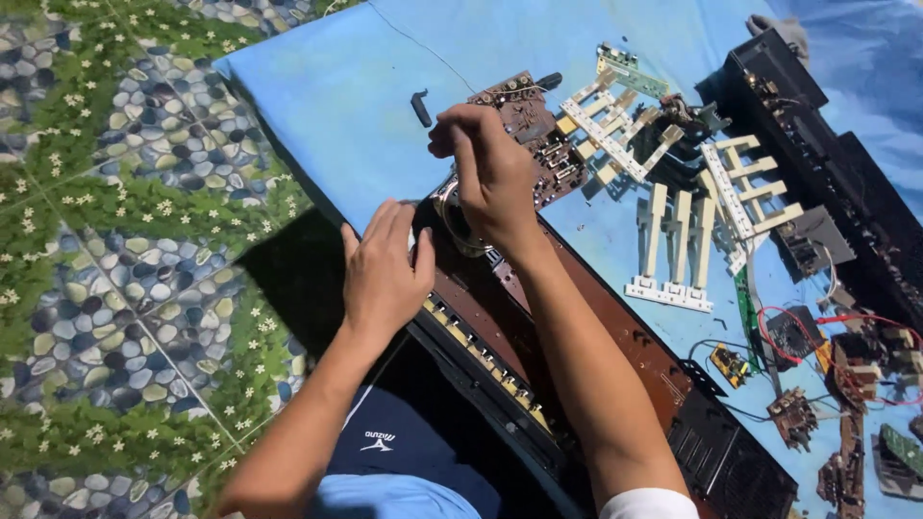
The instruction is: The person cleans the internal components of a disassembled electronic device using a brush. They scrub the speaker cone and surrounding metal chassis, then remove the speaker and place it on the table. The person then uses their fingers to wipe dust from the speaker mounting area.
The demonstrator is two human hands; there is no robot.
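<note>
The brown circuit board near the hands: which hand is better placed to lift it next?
Probably the right hand: it hovers closed right beside the brown circuit board, whether touching is unclear. The left hand lies flat on the keyboard casing, farther from the board.

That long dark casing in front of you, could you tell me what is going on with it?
A person bends over an opened dark casing on a blue sheet. The left hand lies flat on its end, and the right hand pinches something small above a round metal part. Cream key strips and small circuit boards lie spread alongside.
</note>
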